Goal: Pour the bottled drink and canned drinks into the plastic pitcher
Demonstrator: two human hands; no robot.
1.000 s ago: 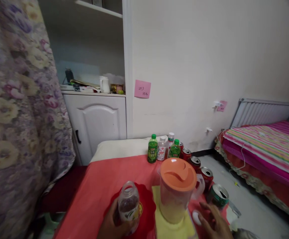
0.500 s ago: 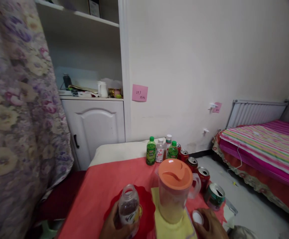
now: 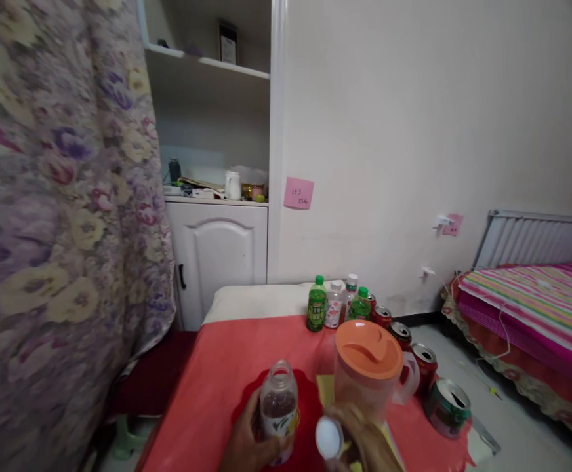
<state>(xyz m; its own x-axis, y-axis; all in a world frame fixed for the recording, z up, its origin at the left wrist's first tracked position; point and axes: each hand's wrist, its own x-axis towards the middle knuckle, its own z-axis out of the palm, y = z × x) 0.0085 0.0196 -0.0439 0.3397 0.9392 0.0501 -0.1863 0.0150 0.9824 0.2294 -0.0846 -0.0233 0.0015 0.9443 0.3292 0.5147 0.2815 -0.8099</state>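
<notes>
Bare cloth (image 3: 206,377) (left of the bottle (image 3: 279,408)) reaches the table edge (image 3: 176,393).

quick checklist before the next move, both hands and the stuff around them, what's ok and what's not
1. Left hand has a firm-looking grip on the clear bottle: ok, fingers wrap around its side.
2. Bottle open at the top: ok, nothing covers its neck.
3. White cap secure in the right hand: ok, it appears held at the fingertips, apart from the bottle.
4. Bottle's base resting on the red plate: cannot tell, the lower part is partly hidden by the hand.
5. Orange lid on the pitcher: ok, it covers the top.
</notes>
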